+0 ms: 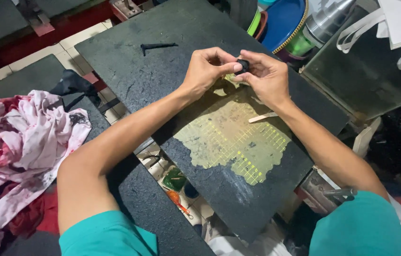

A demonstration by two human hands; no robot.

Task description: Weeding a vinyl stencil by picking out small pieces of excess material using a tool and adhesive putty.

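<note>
While both my hands meet over the far part of the dark board point(129, 66), I pinch a small black round thing point(243, 65) between them. My left hand point(206, 68) is curled nearly closed, thumb and forefinger on the left side of it; my right hand point(267, 76) is half closed, fingertips on its right side and top. What the black thing is, can't tell, too small. It sits above the far edge of the yellow grid patch point(236, 137), not touching the board as far as I can see.

To do this well, I judge: keep grip light, fingertips only, hold it over the board so a drop lands there, not on the floor.

Pose: both forearms reach out from near, elbows wide, wrists bent inward toward each other. A flat pale stick point(263, 117) lies just right of the patch under my right wrist. A black tool point(158, 46) lies far left on the board, a stained pink cloth point(25, 137) well left.
</note>
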